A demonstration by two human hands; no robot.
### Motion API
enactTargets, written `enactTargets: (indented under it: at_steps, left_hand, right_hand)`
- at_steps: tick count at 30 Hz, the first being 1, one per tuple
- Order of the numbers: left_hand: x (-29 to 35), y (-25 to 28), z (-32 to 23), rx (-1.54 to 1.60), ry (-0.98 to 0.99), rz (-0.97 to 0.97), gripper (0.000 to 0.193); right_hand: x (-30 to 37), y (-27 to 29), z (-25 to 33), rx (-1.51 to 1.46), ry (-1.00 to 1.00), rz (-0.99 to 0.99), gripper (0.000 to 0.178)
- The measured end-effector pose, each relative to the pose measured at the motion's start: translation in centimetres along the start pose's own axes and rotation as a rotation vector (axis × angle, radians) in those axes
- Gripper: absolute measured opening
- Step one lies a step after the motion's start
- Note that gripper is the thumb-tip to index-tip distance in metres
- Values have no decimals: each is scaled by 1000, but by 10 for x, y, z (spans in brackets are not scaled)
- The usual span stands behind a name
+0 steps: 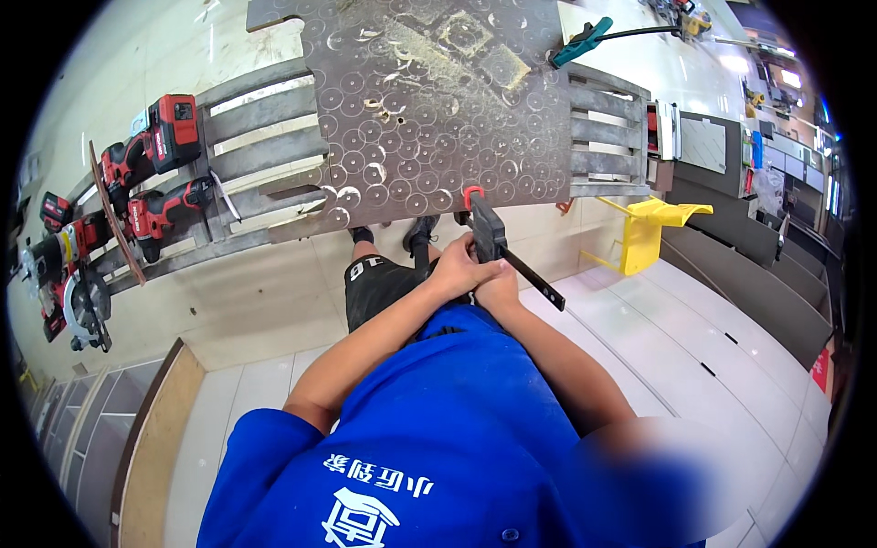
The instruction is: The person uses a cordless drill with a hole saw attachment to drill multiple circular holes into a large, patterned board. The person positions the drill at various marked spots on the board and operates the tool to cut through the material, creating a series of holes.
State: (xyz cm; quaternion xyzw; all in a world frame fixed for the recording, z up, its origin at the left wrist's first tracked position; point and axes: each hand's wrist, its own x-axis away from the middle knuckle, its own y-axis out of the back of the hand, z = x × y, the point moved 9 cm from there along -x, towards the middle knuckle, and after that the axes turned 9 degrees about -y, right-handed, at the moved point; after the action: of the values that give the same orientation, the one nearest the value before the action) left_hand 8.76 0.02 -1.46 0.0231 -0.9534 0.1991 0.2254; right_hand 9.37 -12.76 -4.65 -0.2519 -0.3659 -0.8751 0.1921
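At the near edge of the dark workboard (438, 164), marked with circles, a black bar clamp (490, 230) with a red pad sits at the rim. Its black bar points toward the lower right. My left hand (454, 268) is closed round the lower part of the clamp from the left. Close against it, my right hand (497, 284) is closed at the clamp's lower end. The clamp and the hands themselves hide some fingertips. Pale sawdust (457, 57) and several small holes mark the board's surface.
The board lies on a grey slatted bench (265, 119). Red-and-black cordless drills (155, 215) and a circular saw (84, 301) rest at the left. A teal-handled clamp (585, 41) grips the board's far right corner. A yellow stool (642, 239) stands to the right.
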Motion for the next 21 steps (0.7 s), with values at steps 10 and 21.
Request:
enactTargets:
  at_steps: [10,21]
  left_hand:
    - [-9,1,16,130,-8,15,47]
    - [-7,-7,27,143,-29,35,49]
  right_hand:
    - [11,7,55,93,-162,220,31]
    - [8,7,37,119,-181,192,24]
